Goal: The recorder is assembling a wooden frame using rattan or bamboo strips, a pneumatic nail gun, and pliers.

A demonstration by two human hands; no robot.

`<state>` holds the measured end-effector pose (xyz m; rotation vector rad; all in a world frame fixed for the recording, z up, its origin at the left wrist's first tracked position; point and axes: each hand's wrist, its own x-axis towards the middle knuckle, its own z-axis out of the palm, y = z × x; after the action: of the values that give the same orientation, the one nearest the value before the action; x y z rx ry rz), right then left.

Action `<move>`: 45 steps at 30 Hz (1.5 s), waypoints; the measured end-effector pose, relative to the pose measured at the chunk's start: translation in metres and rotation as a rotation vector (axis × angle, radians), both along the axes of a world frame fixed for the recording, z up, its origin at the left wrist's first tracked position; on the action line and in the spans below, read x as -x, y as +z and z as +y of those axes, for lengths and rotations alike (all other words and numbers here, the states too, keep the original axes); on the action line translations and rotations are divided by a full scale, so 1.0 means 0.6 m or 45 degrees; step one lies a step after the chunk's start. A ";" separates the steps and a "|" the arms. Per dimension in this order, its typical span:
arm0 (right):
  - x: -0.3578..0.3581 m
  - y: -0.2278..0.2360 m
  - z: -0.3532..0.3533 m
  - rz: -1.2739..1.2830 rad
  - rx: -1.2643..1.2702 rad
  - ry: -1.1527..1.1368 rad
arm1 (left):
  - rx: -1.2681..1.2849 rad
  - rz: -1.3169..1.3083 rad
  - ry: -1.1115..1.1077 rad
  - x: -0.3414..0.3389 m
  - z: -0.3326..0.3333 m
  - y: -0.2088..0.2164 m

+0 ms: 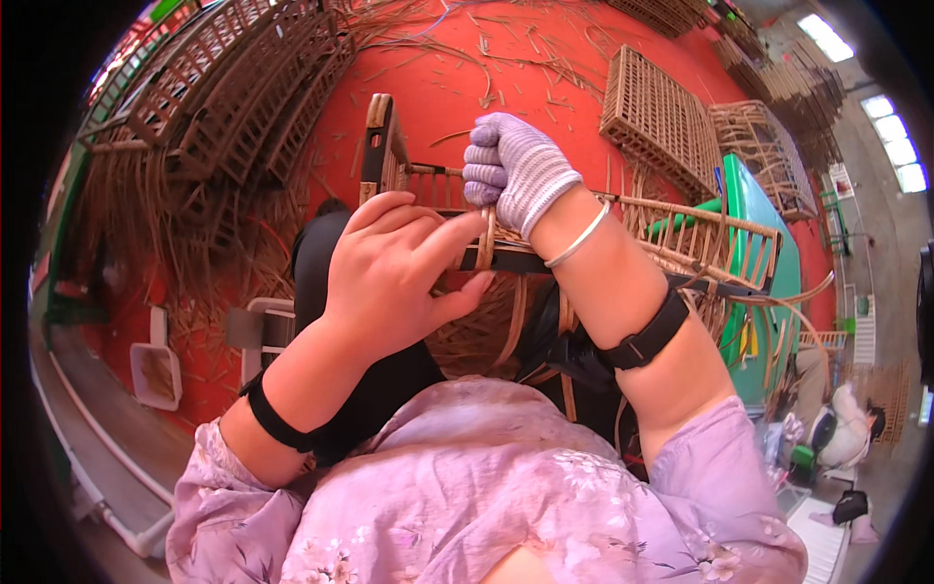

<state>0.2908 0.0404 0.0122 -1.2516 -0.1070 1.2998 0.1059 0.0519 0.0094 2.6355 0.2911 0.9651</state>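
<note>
A long rattan frame (715,240) with a black bar along its near side lies across in front of me. My left hand (394,258) is bare and bends around the frame's near left part, thumb below the black bar and index finger above. A thin rattan strip (487,238) loops around the bar close to its fingertips. My right hand (514,173) wears a white and lilac knit glove. It is closed in a fist on the strip's upper part, just above the bar. Its palm side is hidden.
Stacked woven rattan racks (233,88) fill the left. A rattan panel (662,122) lies on the red floor (418,78) among scattered strips. On the right stands a green board (754,209). A white dustpan-like container (156,373) sits at the left, and a person (846,428) is far right.
</note>
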 end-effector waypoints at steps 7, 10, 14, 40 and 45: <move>0.012 -0.004 0.008 0.027 0.101 0.042 | -0.175 0.060 -0.053 0.008 0.007 -0.015; 0.006 -0.013 0.008 0.015 0.103 0.072 | -0.189 0.047 -0.082 0.006 0.008 -0.016; 0.016 0.005 0.001 -0.105 0.086 0.096 | -0.197 0.049 -0.091 0.004 0.011 -0.012; 0.058 0.000 -0.201 -2.436 -0.618 0.348 | -0.171 0.116 -0.058 0.009 0.008 -0.012; 0.058 -0.014 -0.201 -2.338 -0.588 0.329 | -0.157 0.139 -0.033 0.014 0.004 -0.011</move>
<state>0.2561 -0.0801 0.0040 -1.6200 -1.7583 -0.1074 0.0978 0.0541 0.0025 2.8026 0.2288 0.8583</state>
